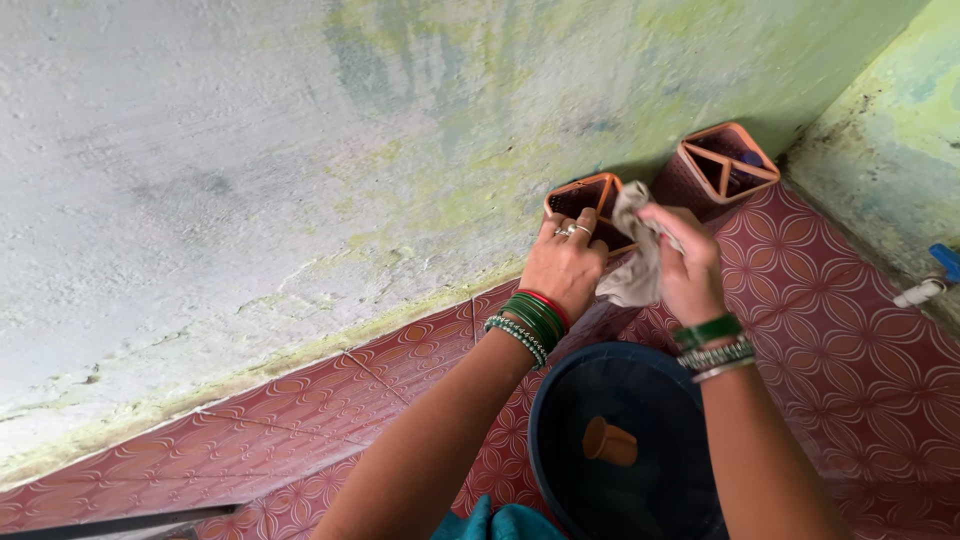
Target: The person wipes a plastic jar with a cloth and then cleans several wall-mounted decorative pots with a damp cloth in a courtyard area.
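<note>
Two hands busy at the wall edge of the patterned red floor [850, 330]. Left hand [563, 268] clasped round the rim of an orange divided holder [585, 205]; right hand [688, 268] clenched on a grey cloth [632, 262], pressed against that holder. Judged mid-wipe; next likely needs turning the holder. Holder upright, long axis vertical, mouth facing up. Second orange holder [725, 160] toward the corner; dark bucket [560, 440] with a small brown cup [609, 441] below.
</note>
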